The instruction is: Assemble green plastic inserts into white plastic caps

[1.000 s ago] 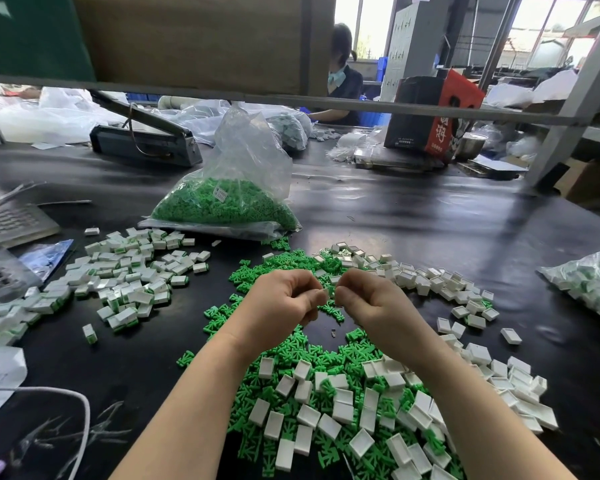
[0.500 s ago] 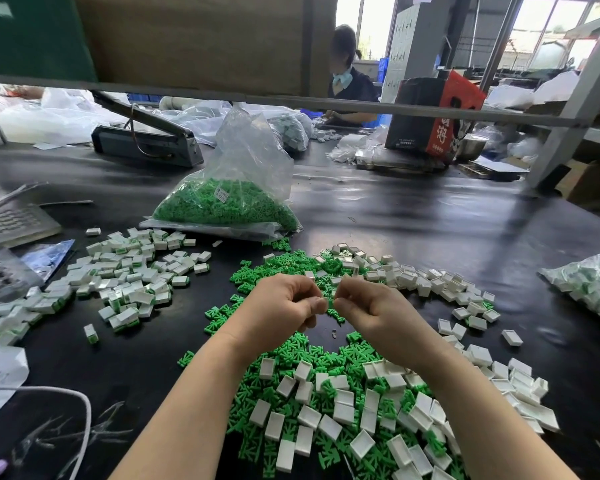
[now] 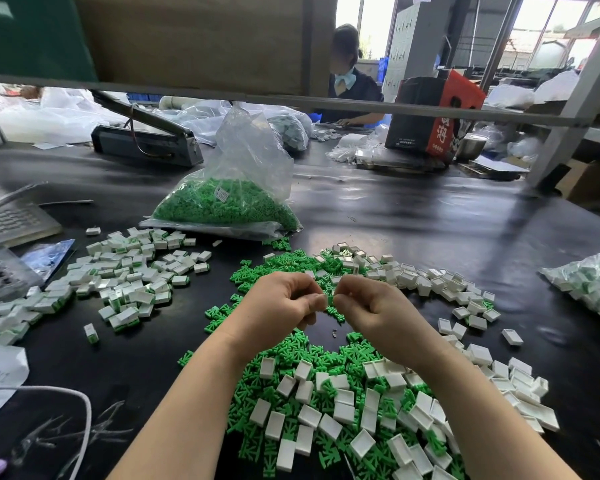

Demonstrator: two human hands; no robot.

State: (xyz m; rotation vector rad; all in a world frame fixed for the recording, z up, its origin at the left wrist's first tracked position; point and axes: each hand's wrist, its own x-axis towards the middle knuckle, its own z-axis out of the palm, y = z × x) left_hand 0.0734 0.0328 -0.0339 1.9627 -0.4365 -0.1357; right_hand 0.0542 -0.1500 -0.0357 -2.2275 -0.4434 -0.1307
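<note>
Head view: black worktable [image 3: 430, 230] carries clear bag of green inserts [image 3: 229, 206] at centre back. Assembled-cap heap [image 3: 118, 282] left; loose white caps [image 3: 333, 403] mixed with green inserts [image 3: 291, 344] near. Left hand [image 3: 281, 306] and right hand [image 3: 371, 306] curled, fingertips meeting, pinching small green insert [image 3: 330, 301] between them above pile.

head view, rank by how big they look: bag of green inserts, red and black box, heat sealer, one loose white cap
1. bag of green inserts
2. red and black box and heat sealer: look alike, both farther away, so unsure
3. white cap
</note>
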